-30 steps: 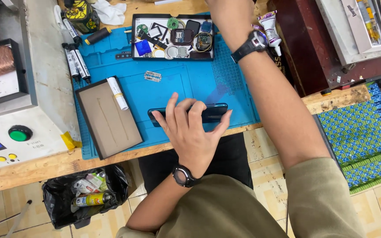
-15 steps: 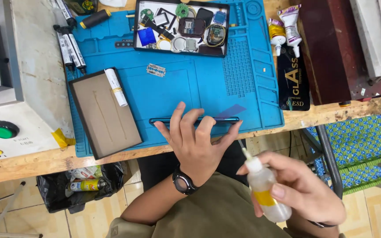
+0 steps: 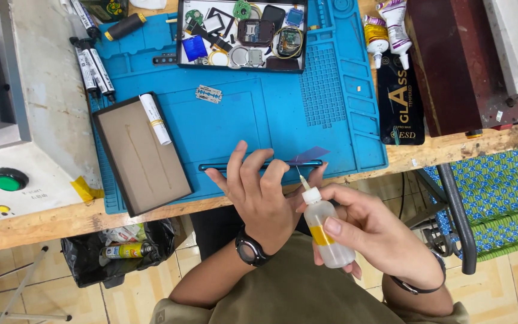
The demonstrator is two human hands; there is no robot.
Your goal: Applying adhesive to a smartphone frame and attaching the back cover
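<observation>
While your left hand [image 3: 263, 191] props the phone [image 3: 259, 165] on edge at frame centre, fingers clamped, your right hand [image 3: 372, 235] grips the dropper bottle [image 3: 325, 231], nozzle angled toward its seam.

Wooden workbench [image 3: 25, 231], beige tiled floor [image 3: 25, 294], woven chair [image 3: 493, 198].

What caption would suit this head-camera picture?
Left hand props a phone on edge on the blue mat; right hand aims a dropper bottle.

Your blue mat [image 3: 259, 120] carries a razor blade [image 3: 208, 93], a parts tray [image 3: 241, 36] and a brown board [image 3: 139, 157].
</observation>
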